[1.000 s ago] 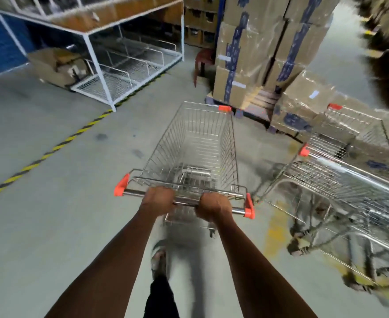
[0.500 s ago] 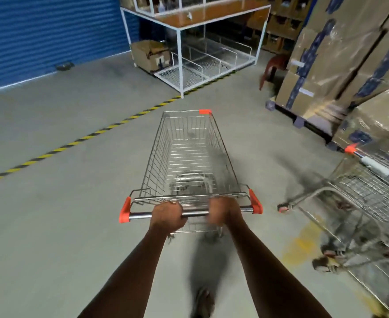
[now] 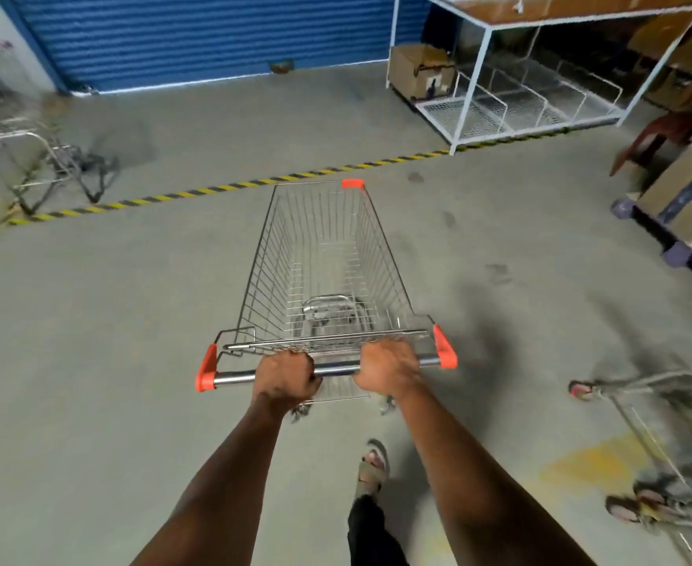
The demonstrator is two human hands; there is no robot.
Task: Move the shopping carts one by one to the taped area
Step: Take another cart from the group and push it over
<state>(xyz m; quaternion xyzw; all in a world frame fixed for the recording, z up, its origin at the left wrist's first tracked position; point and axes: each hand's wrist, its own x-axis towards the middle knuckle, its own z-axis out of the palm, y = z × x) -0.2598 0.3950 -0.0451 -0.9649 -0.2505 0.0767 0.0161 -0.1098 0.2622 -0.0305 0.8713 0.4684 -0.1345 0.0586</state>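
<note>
While both fists curl tight around its round steel handlebar [image 3: 336,368], a wire-mesh shopping cart [image 3: 324,271] with orange plastic end caps stands on smooth grey concrete floor [image 3: 111,320], its tapered basket pointing toward a yellow-and-black striped tape line [image 3: 230,186]. The left hand [image 3: 286,375] and right hand [image 3: 386,367] grip the bar side by side. Beyond the tape, a blurred second cart [image 3: 38,157] sits before a ribbed blue roller shutter [image 3: 213,34]; a white-framed mesh shelf [image 3: 520,104] stands right.
</note>
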